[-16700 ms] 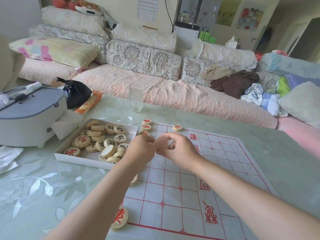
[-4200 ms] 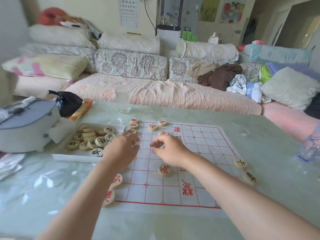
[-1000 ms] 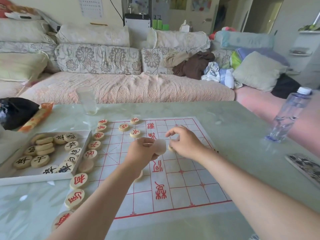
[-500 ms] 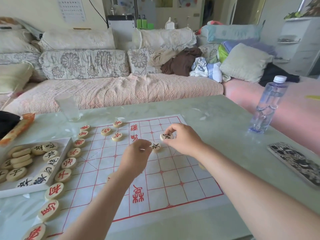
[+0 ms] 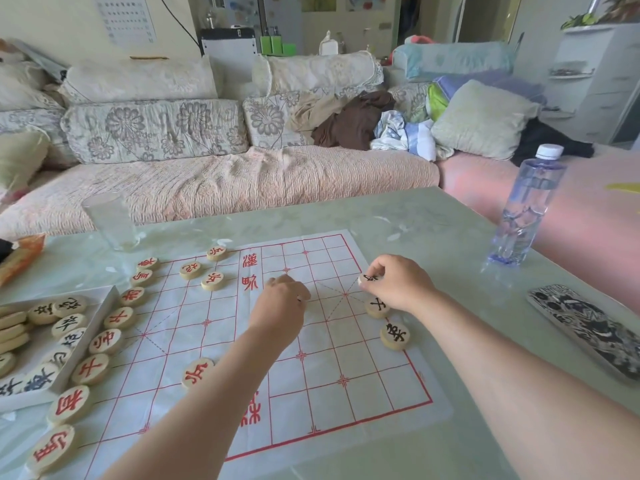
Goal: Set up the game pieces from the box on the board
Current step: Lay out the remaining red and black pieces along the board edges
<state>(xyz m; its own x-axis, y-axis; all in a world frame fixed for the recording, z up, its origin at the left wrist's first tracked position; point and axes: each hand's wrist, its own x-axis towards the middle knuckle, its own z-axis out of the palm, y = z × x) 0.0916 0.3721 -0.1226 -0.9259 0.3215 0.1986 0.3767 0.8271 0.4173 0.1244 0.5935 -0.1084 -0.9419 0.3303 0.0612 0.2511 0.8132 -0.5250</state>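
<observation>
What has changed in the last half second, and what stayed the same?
The right hand carried its pinched black-marked piece rightward to the board's right edge line, just beyond the two black pieces lying there. The left hand stayed curled over mid-board. The red pieces and the box did not move.

We count twelve red-lettered pieces on the one board: eight in a line down its left edge and four inside the grid. There are three black-lettered pieces at the right edge, two lying flat and one pinched in the right grip. With the left grip, that makes two grips. The one box shows roughly a dozen more pieces, but they overlap and the frame cuts them off, so we cannot fix that number. The bench also carries one glass, one bottle and one flat patterned object.
</observation>
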